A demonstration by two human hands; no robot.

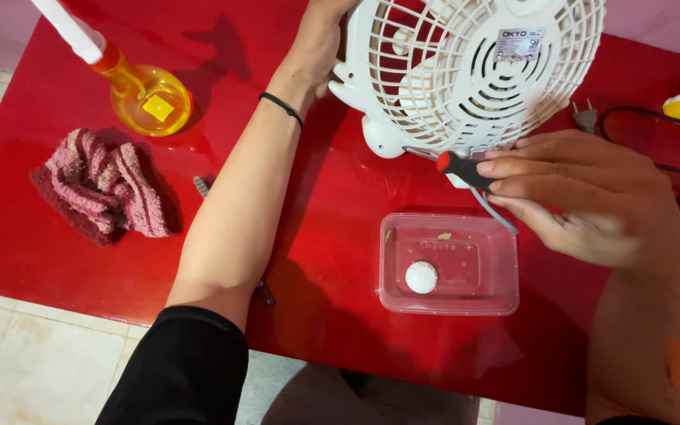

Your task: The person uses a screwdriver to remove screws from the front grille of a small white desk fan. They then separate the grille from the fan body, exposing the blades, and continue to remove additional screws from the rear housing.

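Nearest to the camera is a pale tiled floor (33,354), and above it the edge of a glossy red table (332,197). On the table stands a clear plastic container (449,264) with a small white round knob (421,277) inside. Just behind it, the right hand (592,197) is closed around a screwdriver (466,168) with a black and red handle; its tip points to the base of the fan. The fan (466,71) is white, with a grille of thin bars, and it lies on its face, back upward. Farther away, the left hand (320,43) grips the rim of the fan. At the left lie a pink knitted cloth (104,189) and an orange bottle (143,94).
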